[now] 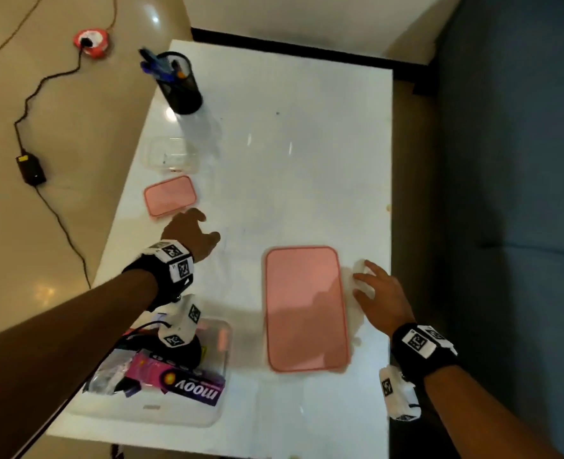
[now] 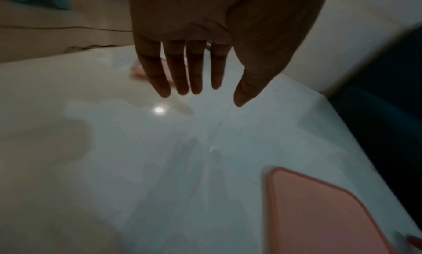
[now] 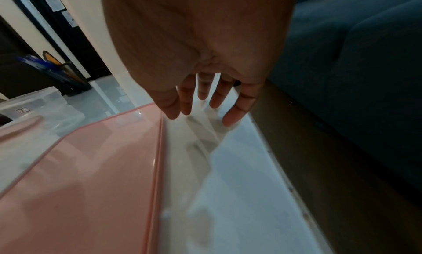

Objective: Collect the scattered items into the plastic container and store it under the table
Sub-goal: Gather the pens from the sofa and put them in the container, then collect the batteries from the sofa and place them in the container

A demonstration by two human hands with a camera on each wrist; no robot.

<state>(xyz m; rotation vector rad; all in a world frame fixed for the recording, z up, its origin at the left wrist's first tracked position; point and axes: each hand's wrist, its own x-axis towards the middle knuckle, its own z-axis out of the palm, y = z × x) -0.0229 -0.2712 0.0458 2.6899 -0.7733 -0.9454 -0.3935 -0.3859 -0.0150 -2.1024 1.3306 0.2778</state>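
Observation:
A large clear plastic container (image 1: pixel 181 415) stands at the table's near left corner, holding a purple "moov" box (image 1: pixel 188 382) and other packets. Its big pink lid (image 1: pixel 307 309) lies flat to the right, also showing as the pink lid (image 3: pixel 91 176). My right hand (image 1: pixel 361 279) is open beside the lid's right edge, fingers straight over a translucent latch flap (image 3: pixel 200 144). My left hand (image 1: pixel 208 226) is open above bare table, fingers straight (image 2: pixel 182 88), just short of a small pink lid (image 1: pixel 169 195). A small clear box (image 1: pixel 171 155) sits beyond it.
A black mesh pen holder (image 1: pixel 178 84) with pens stands at the far left of the white table (image 1: pixel 290 160). A black cable and adapter (image 1: pixel 30 168) lie on the floor at left. A dark blue sofa (image 1: pixel 505 193) runs along the table's right edge.

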